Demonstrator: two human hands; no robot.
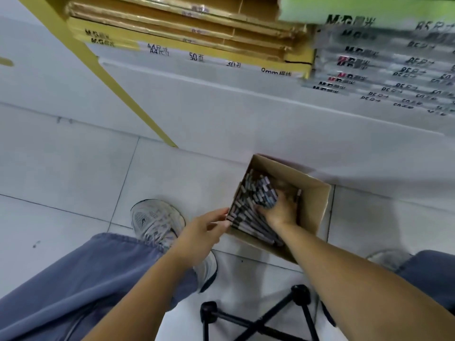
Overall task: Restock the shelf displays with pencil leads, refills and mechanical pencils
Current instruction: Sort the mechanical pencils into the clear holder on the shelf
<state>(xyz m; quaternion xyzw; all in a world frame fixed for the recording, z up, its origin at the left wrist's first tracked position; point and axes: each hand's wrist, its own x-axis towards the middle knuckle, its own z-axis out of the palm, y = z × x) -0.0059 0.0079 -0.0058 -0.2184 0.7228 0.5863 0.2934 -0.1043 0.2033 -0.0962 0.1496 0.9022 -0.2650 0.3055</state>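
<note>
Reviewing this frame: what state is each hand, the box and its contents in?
Brown cardboard box: open, on the tiled floor.
Slim grey packets: piled loose inside the box.
Right hand: inside the box, closed on a bundle of packets.
Left hand: open, at the box's near edge.

A grey sneaker [154, 220] stands on the white tiled floor [61, 178] at centre-left. A black folding stool frame [258, 313] shows at the bottom. Stacked flat cardboard [187, 23] lies at the top.

Both arms reach down; right hand [280, 209] clenched; left hand [200, 233] spread.
</note>
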